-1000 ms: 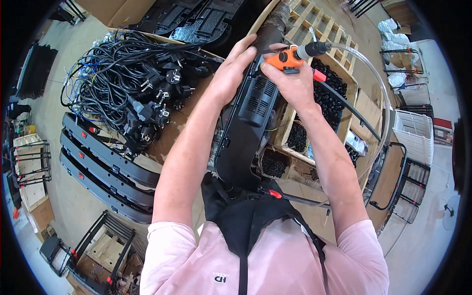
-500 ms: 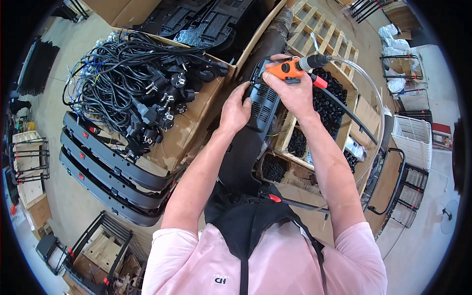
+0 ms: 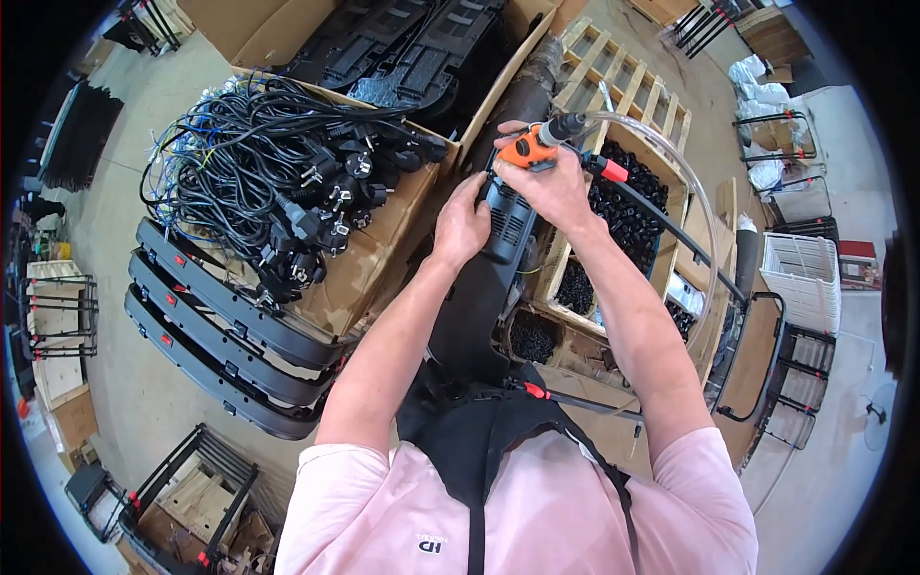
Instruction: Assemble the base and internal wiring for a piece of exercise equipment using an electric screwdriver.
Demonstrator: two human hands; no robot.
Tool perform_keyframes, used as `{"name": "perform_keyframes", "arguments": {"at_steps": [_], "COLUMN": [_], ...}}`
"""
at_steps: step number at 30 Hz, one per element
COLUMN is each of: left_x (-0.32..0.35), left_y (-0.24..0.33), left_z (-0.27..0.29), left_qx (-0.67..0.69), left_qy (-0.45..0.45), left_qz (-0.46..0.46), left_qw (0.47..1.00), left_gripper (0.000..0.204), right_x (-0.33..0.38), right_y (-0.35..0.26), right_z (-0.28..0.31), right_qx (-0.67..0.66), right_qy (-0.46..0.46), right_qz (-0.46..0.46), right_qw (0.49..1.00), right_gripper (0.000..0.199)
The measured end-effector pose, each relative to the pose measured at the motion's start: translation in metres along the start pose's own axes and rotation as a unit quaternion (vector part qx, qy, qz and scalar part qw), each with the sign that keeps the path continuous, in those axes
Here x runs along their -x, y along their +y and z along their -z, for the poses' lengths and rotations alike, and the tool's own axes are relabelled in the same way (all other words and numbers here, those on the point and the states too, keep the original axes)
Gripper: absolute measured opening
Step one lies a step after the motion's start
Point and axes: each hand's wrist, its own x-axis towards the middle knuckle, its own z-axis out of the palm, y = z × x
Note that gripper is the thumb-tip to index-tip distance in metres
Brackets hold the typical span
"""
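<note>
My right hand (image 3: pixel 558 192) is wrapped round an orange and black air screwdriver (image 3: pixel 523 150), which has a clear hose (image 3: pixel 692 182) curving from its rear end. The tool's tip is hidden behind my hands. Under it lies a dark grey slotted plastic housing (image 3: pixel 511 228), resting on a dark padded beam (image 3: pixel 471 305). Along the housing's left edge, my left hand (image 3: pixel 464 228) grips it with bent fingers, some of them out of sight behind the edge.
Left of the beam, black power cords with plugs (image 3: pixel 287 182) pile on a cardboard box. Curved grey panels (image 3: pixel 235 331) stack below them. Wooden trays on the right hold small black parts (image 3: pixel 632 216). A red-ended black bar (image 3: pixel 671 222) crosses them. Black mouldings (image 3: pixel 412 57) fill a carton ahead.
The screwdriver and my right hand have shifted left and slightly down over the housing. My left hand keeps its grip on the edge. The whole view has turned slightly.
</note>
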Motion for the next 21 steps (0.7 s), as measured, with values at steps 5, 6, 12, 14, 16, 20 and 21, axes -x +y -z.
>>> {"name": "perform_keyframes", "arguments": {"at_steps": [5,6,12,14,16,20,21], "left_x": [-0.001,-0.001,-0.005,-0.012,-0.022,-0.042,-0.045], "left_y": [0.003,0.003,0.007,0.003,0.002,0.010,0.009], "left_z": [-0.005,-0.006,-0.009,-0.011,-0.016,-0.024,-0.026], "left_qx": [-0.018,-0.024,-0.051,-0.058,-0.061,-0.106,-0.116], "left_qy": [0.008,0.011,0.012,0.051,0.051,0.041,0.046], "left_qz": [-0.012,-0.011,0.048,0.044,0.057,0.088,0.075], "left_qw": [1.000,1.000,0.997,0.996,0.995,0.990,0.989], "left_gripper": [0.053,0.053,0.051,0.052,0.053,0.056,0.053], "right_x": [-0.001,-0.001,0.002,-0.006,-0.012,-0.020,-0.021], "right_y": [0.001,-0.001,-0.023,-0.037,-0.032,0.002,0.007], "right_z": [0.006,0.006,0.014,0.018,0.026,0.033,0.033], "right_qx": [0.041,0.019,-0.015,-0.030,0.000,-0.040,-0.037], "right_qy": [-0.002,0.004,0.009,0.045,0.057,0.076,0.076], "right_qz": [-0.020,-0.035,0.002,-0.013,-0.023,-0.019,-0.026], "right_qw": [0.999,0.999,1.000,0.998,0.998,0.996,0.996], "right_gripper": [0.050,0.050,0.049,0.048,0.046,0.045,0.045]}}
